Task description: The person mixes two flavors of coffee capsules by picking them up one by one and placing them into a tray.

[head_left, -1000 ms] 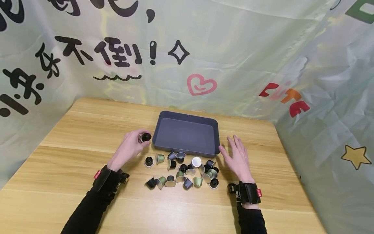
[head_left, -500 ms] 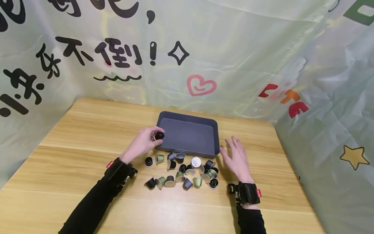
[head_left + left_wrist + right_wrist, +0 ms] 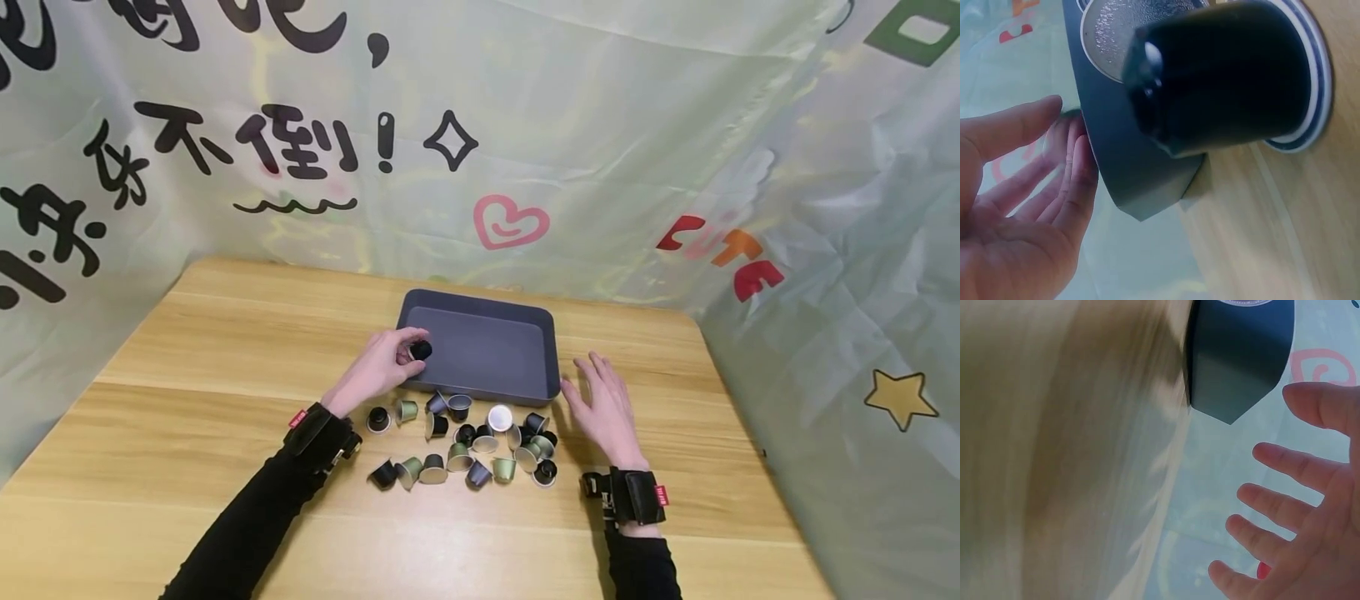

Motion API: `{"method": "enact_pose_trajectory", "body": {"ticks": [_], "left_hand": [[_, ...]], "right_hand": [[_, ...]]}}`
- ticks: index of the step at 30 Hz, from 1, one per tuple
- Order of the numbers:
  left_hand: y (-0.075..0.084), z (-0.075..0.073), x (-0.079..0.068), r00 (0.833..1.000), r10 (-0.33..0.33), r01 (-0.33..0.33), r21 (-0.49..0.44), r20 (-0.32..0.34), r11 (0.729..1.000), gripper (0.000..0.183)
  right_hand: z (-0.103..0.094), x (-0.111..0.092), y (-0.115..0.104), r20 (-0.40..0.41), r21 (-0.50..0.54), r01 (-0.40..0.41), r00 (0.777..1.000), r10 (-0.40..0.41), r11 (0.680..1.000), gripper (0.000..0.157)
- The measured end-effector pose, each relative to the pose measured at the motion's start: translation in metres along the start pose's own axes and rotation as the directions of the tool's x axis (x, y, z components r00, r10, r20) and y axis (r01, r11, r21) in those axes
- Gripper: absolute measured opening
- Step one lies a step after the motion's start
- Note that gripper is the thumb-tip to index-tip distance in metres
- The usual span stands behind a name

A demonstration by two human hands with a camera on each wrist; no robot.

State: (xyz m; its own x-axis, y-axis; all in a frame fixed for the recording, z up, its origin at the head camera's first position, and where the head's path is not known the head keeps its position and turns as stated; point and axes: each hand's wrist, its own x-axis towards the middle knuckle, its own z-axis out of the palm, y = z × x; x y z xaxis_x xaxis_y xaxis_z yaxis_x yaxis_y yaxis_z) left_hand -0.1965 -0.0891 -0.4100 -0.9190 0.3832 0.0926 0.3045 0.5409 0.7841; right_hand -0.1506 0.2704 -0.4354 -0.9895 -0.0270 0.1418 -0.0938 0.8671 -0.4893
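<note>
My left hand (image 3: 381,363) pinches a black coffee capsule (image 3: 422,350) between thumb and fingers, over the left end of the dark grey tray (image 3: 491,354). In the left wrist view the fingers (image 3: 1075,187) largely hide the held capsule, and the tray's side wall (image 3: 1138,169) stands just beyond them. My right hand (image 3: 606,412) holds nothing; its fingers are spread beside the tray's front right corner. Close in the left wrist view, another black capsule (image 3: 1229,81) stands on the table on its wide rim.
Several black, green, blue-grey and beige-lidded capsules lie loosely in front of the tray, among them a green capsule (image 3: 504,470) and a white-lidded one (image 3: 500,417). The wooden table (image 3: 225,358) meets a printed cloth backdrop (image 3: 600,167) behind and at both sides.
My left hand has moved right with the black capsule, from beside the tray to over its left end. The right hand has stayed nearly still, and the head view has shifted slightly.
</note>
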Motion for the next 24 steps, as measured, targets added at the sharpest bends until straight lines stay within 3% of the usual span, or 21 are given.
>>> {"method": "enact_pose_trajectory", "body": {"ticks": [5, 11, 15, 19, 24], "left_hand": [[-0.006, -0.001, -0.007, 0.999, -0.032, 0.03, -0.096, -0.023, 0.995, 0.06], [-0.02, -0.011, -0.022, 0.99, -0.055, 0.039, -0.127, -0.131, 0.991, 0.052], [-0.033, -0.018, -0.033, 0.983, -0.069, 0.047, -0.126, -0.172, 0.991, 0.047], [-0.042, -0.024, -0.039, 0.984, -0.095, 0.084, -0.077, -0.153, 0.993, 0.048], [-0.047, -0.029, -0.043, 0.99, -0.122, 0.122, -0.012, -0.072, 0.993, 0.055]], "right_hand": [[-0.001, -0.002, -0.002, -0.038, 0.037, 0.003, 0.999, -0.002, 0.999, 0.045], [-0.003, -0.002, -0.003, -0.089, 0.077, 0.04, 0.995, -0.033, 0.996, 0.012], [-0.006, -0.002, -0.005, -0.038, 0.088, 0.077, 0.996, -0.074, 0.993, 0.015], [-0.005, -0.002, -0.006, 0.017, 0.101, 0.135, 0.99, -0.137, 0.986, 0.012], [-0.003, -0.003, -0.006, 0.013, 0.119, 0.201, 0.979, -0.204, 0.972, 0.006]]}}
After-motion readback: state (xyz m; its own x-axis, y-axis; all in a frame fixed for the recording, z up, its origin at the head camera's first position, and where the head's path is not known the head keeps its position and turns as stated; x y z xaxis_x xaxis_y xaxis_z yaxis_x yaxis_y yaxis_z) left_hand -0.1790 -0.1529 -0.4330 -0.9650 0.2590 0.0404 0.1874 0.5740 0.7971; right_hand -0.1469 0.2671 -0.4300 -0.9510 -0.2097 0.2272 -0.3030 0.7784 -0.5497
